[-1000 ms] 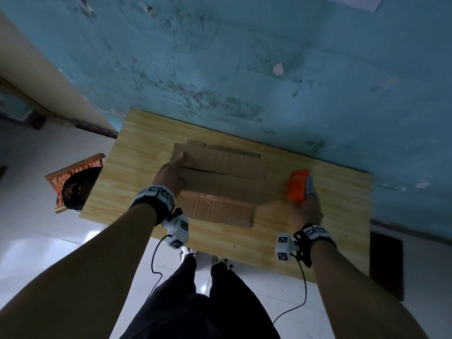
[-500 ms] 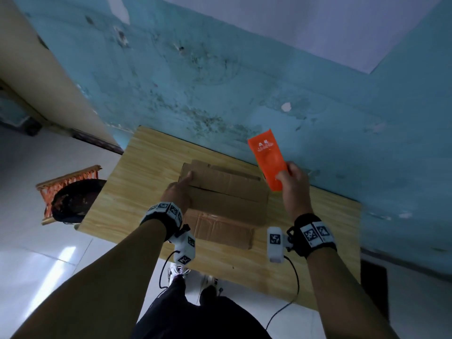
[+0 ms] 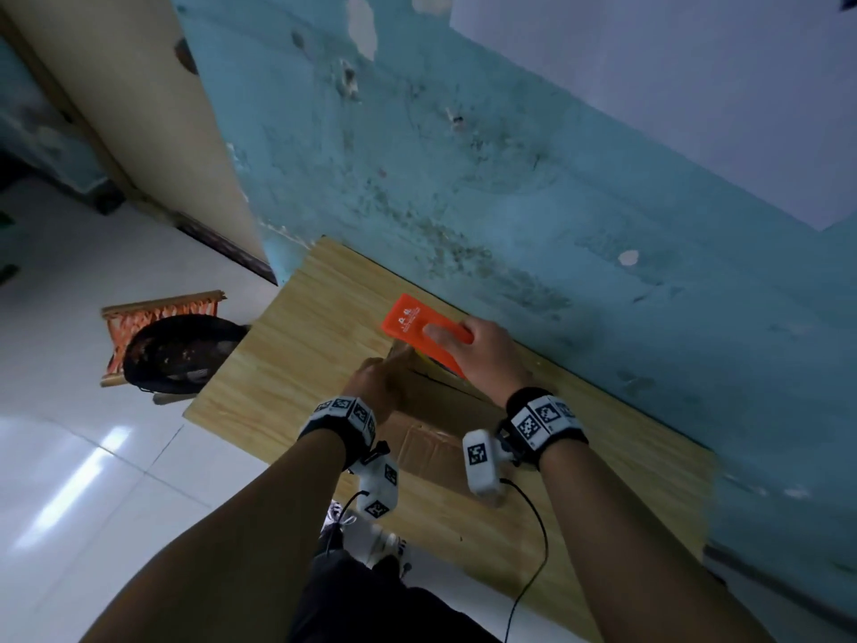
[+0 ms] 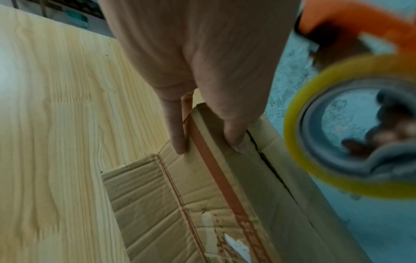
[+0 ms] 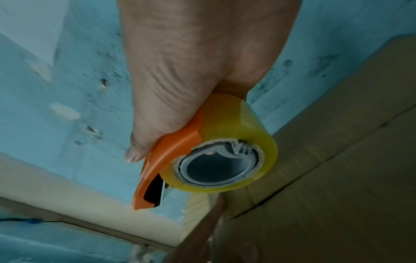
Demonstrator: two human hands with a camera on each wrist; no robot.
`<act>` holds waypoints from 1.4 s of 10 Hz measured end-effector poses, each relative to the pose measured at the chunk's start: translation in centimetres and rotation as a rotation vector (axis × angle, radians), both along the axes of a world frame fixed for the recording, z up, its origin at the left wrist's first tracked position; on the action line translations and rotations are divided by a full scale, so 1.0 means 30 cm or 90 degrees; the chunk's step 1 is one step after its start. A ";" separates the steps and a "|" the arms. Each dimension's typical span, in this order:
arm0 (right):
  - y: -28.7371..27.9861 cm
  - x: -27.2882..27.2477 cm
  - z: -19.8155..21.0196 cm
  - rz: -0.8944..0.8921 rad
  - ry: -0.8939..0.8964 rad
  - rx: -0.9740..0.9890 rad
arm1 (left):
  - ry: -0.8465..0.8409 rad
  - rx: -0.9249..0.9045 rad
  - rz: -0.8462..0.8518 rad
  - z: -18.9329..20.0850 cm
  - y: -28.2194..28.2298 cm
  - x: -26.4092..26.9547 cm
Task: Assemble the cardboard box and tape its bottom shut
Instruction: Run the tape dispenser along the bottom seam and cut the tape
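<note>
While my left hand [image 3: 378, 378] pinches the far left corner of the box [image 4: 225, 186], thumb on top and fingers down the side, the box lies on the counter [image 3: 297, 345] with its flaps folded shut. Further right, my right hand [image 3: 482, 350], which a second ago was down on the counter, now grips the orange dispenser [image 3: 419, 324] with its tape [image 5: 234, 142] over that same far end. I judge the seam is ready and taping starts next.
</note>
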State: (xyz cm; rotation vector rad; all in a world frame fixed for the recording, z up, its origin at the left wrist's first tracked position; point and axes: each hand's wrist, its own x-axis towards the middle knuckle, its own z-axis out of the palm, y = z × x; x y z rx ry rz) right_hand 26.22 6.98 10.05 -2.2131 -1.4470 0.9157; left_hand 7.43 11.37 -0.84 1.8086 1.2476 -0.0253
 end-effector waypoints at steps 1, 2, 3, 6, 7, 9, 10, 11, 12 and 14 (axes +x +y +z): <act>-0.025 0.033 -0.043 -0.001 -0.005 -0.039 | -0.008 -0.004 0.017 -0.004 0.001 0.005; -0.067 0.057 -0.071 0.011 0.011 -0.084 | -0.001 0.001 0.026 -0.011 -0.002 0.001; -0.082 0.069 -0.084 0.013 0.014 -0.092 | 0.008 -0.023 0.020 -0.013 -0.001 -0.004; -0.064 0.080 -0.070 0.041 0.007 -0.109 | -0.256 -0.356 0.336 0.083 0.030 -0.052; -0.061 0.077 -0.074 0.049 -0.006 -0.112 | -0.287 -0.406 0.383 0.149 0.050 -0.079; -0.051 0.075 -0.074 0.050 -0.002 -0.113 | -0.362 -0.422 0.447 0.173 0.080 -0.047; -0.049 0.075 -0.071 0.055 0.002 -0.124 | -0.339 -0.363 0.413 0.159 0.086 -0.049; -0.051 0.075 -0.069 0.062 0.003 -0.129 | -0.288 -0.355 0.366 0.145 0.104 -0.060; -0.053 0.078 -0.070 0.063 -0.001 -0.129 | -0.279 -0.332 0.341 0.135 0.109 -0.056; -0.051 0.076 -0.067 0.055 0.006 -0.129 | -0.195 -0.245 0.287 0.152 0.107 -0.019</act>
